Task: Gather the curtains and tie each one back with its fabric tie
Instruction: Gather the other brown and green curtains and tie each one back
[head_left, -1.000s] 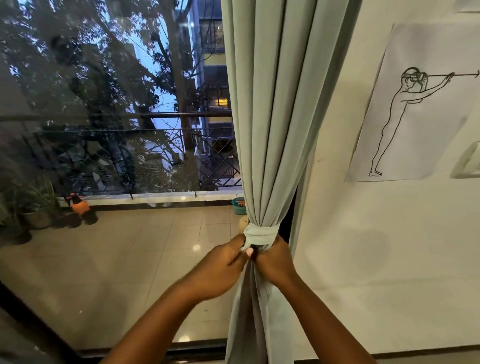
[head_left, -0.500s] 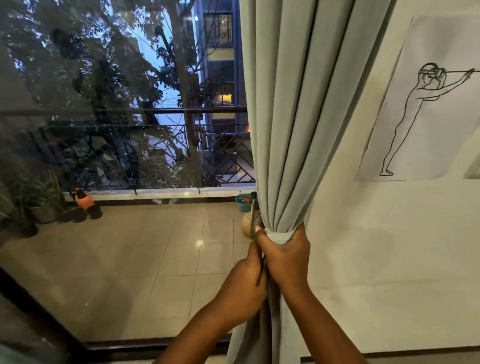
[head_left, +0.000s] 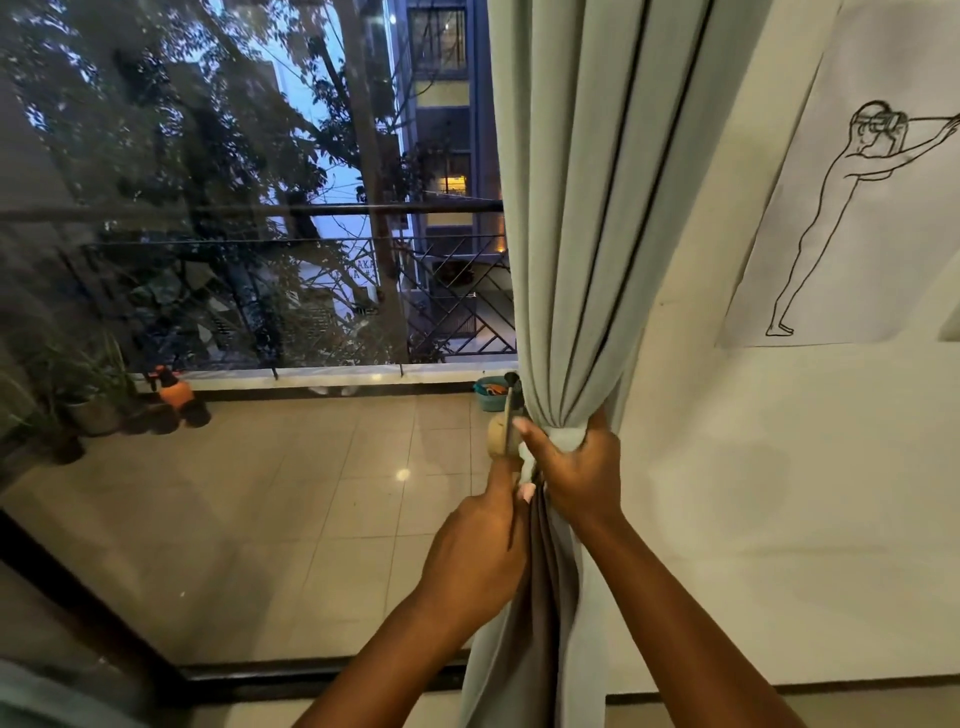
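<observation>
A pale grey-green curtain (head_left: 571, 208) hangs gathered into folds beside the window, against the white wall. A matching fabric tie (head_left: 563, 439) wraps round its waist. My right hand (head_left: 582, 475) grips the gathered curtain and the tie at that waist. Just below and to the left, my left hand (head_left: 478, 551) pinches the loose end of the tie (head_left: 527, 470). The curtain's lower part (head_left: 535, 623) falls between my forearms.
A large glass window (head_left: 234, 312) fills the left, with a tiled balcony, potted plants (head_left: 78, 395) and an orange spray bottle (head_left: 174, 392) outside. A line drawing on paper (head_left: 857, 208) hangs on the wall to the right. A small round wooden fitting (head_left: 501, 439) sits beside the tie.
My right hand has risen from below the tie and now wraps round the curtain's waist. My left hand stays lower, holding the tie end. The view has shifted left.
</observation>
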